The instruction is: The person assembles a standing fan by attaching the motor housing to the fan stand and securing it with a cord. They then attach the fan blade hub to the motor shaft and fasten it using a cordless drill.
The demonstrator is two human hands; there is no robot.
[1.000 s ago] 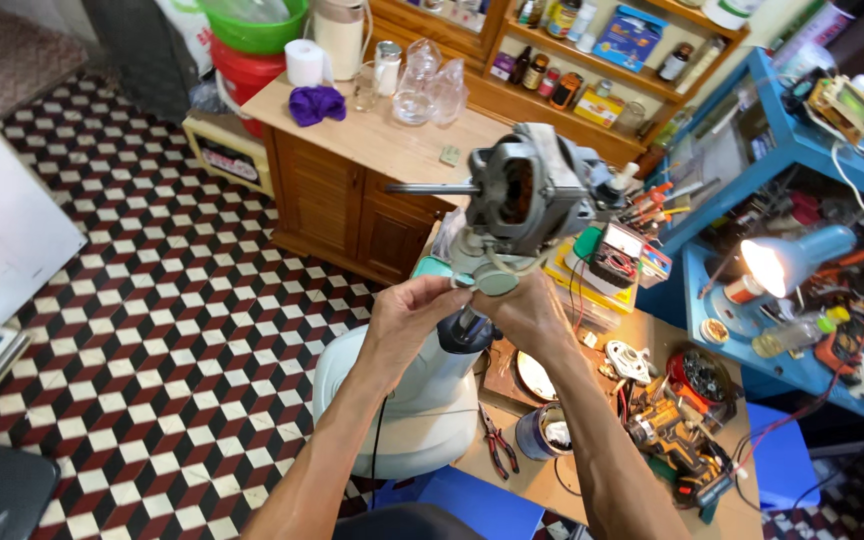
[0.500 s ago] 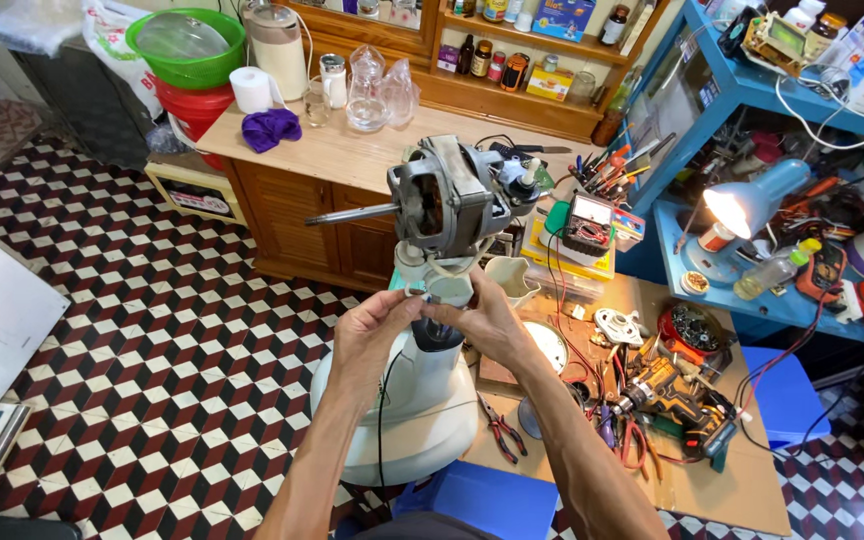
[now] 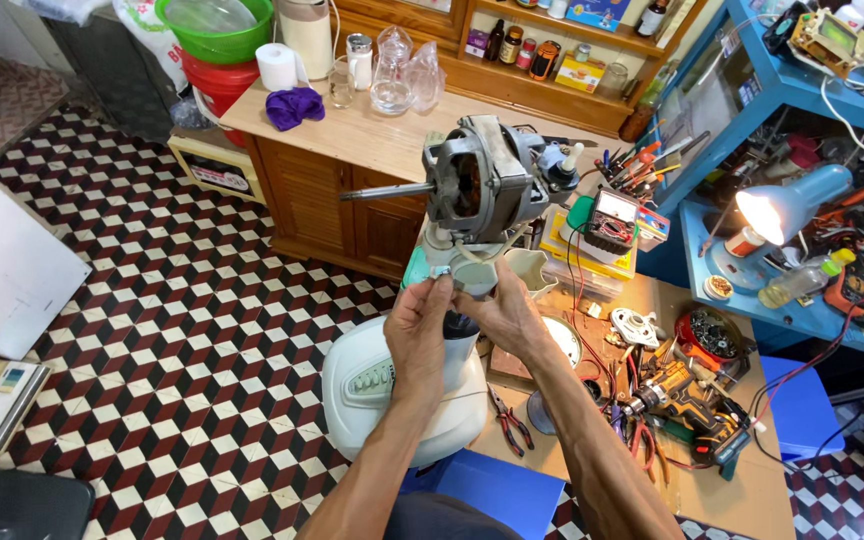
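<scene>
Head view: a white fan base point(image 3: 382, 385) stands on the checkered floor point(image 3: 172, 330), its bare motor point(image 3: 477, 185) up on the neck. Left hand point(image 3: 418, 330) and right hand point(image 3: 507, 312) both pinch the pale neck joint point(image 3: 472, 270) just under the motor.

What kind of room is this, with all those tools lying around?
Probably a home repair workshop. Both hands, left hand and right hand, hold a stripped fan motor above its white fan base, with a cordless drill and pliers lying on the workbench.
</scene>
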